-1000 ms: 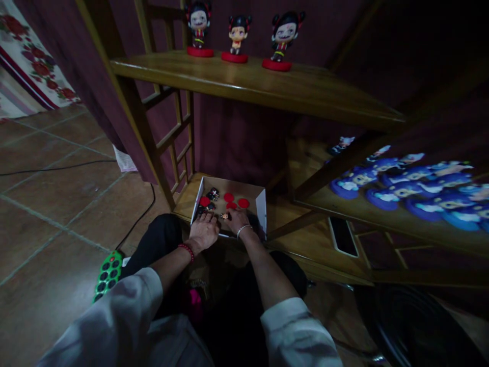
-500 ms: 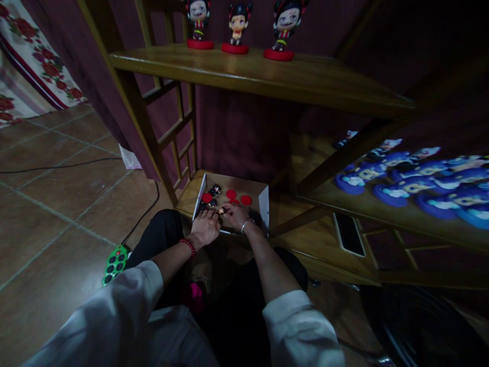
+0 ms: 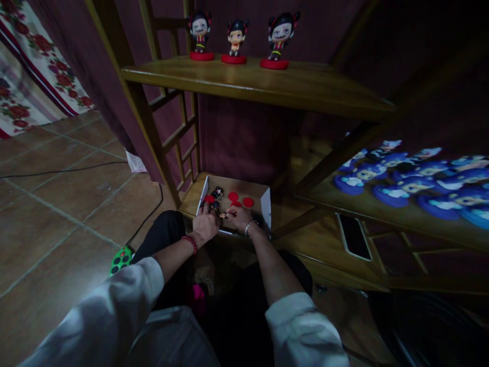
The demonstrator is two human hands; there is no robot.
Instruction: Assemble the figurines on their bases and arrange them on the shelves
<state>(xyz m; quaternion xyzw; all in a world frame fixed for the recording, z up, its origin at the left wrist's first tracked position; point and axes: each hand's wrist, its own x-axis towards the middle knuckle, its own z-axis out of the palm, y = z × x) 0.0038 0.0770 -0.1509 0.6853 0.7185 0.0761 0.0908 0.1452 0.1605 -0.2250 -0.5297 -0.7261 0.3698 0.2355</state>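
Observation:
A shallow white-sided box [image 3: 265,201] with a brown inside lies on the low shelf in front of my knees. Loose red round bases [image 3: 248,203] and a few small dark figurine parts [image 3: 217,192] are scattered in it. My right hand [image 3: 241,219], a beaded bracelet at its wrist, pinches a small black-haired figurine [image 3: 223,215] low inside the box. Close by on the left, my left hand [image 3: 205,225] reaches over the front wall with fingers extended and apart. Its fingertips are beside dark pieces and a red base; whether they touch these is unclear.
Three figurines [image 3: 234,38] on red bases stand on the upper wooden shelf [image 3: 260,84]. Several blue figurines [image 3: 412,186] fill the right-hand shelf. A phone [image 3: 354,236] lies on the lower board. On the tiled floor are a green device [image 3: 121,259] and a black cable [image 3: 151,216].
The camera view has tilted slightly, so the upper figurines show more fully. My left fingers have moved a little further into the box; the right hand stays at the small figurine.

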